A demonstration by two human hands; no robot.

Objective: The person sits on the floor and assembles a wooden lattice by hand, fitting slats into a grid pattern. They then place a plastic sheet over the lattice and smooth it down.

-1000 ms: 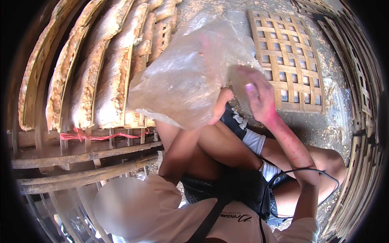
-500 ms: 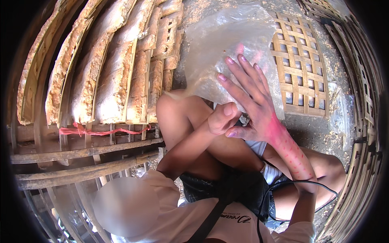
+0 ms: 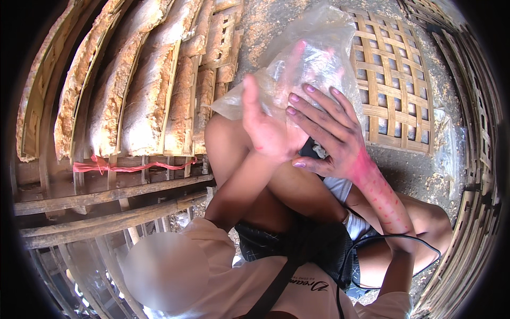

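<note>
A thin, clear plastic sheet or bag [image 3: 332,29] spreads out beyond my knees. My left hand [image 3: 271,130] lies palm up, its long fingers stretched out beneath the plastic and showing pink through it. Outside the film, the left thumb stands up and apart. My right hand [image 3: 337,135], palm down with fingers spread, rests over the near part of the plastic beside the left palm. Red dye and dots mark its wrist and forearm. Whether the right fingertips press on the film is hard to make out. A small crumpled grey-white piece shows by the right thumb.
Several leaning slabs [image 3: 141,101] with rough, crumbly tan edges fill the left side. Below them run a red plastic string [image 3: 135,168] and bamboo rails [image 3: 114,199]. A woven bamboo panel [image 3: 390,110] lies at the right, near stacked slats [image 3: 470,255] and crumpled plastic [image 3: 449,151].
My left thumb has swung up and away from my right hand, and the left palm has opened. More left fingers show through the plastic. The right fingertips have come slightly nearer to me.
</note>
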